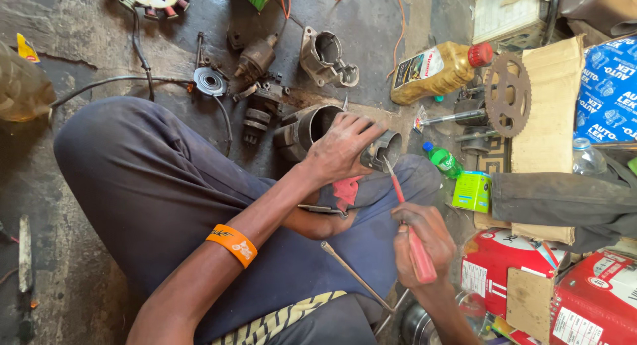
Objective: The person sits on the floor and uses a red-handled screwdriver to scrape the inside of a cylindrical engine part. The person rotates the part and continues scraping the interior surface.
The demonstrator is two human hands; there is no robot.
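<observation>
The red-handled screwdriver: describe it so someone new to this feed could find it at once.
Start at the person's crossed legs in dark blue trousers in the middle of the head view. Over the right knee, the right hand holds the red-handled screwdriver, its thin shaft running up into the grey metal housing gripped by the left hand. Unlike the bare metal rod beside it, it has a red handle.

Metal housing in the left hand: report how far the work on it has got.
Done: motor parts lie stripped on the floor. In hand: the left hand grips the cylindrical metal housing while the right hand works a red-handled screwdriver into it. Left: the housing remains separate from the loose parts.
</observation>
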